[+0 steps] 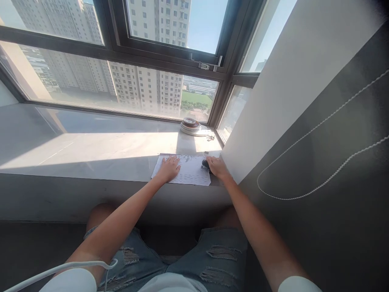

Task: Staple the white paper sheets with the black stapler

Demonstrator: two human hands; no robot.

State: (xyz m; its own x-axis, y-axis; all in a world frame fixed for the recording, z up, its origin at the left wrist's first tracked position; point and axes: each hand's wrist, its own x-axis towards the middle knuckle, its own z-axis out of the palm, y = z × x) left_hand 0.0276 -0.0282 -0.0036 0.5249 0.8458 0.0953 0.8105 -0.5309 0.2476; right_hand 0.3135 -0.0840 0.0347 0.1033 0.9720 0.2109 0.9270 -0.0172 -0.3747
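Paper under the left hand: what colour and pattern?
The paper is white with rows of dark marks, shown in the head view.

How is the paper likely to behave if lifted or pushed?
The paper looks thin, so it would probably flop if lifted. On the smooth-looking sill it might slide readily, though the left hand lying on the paper likely steadies it.

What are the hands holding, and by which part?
The right hand seems to grip a small black object by its right side; the left hand lies on paper.
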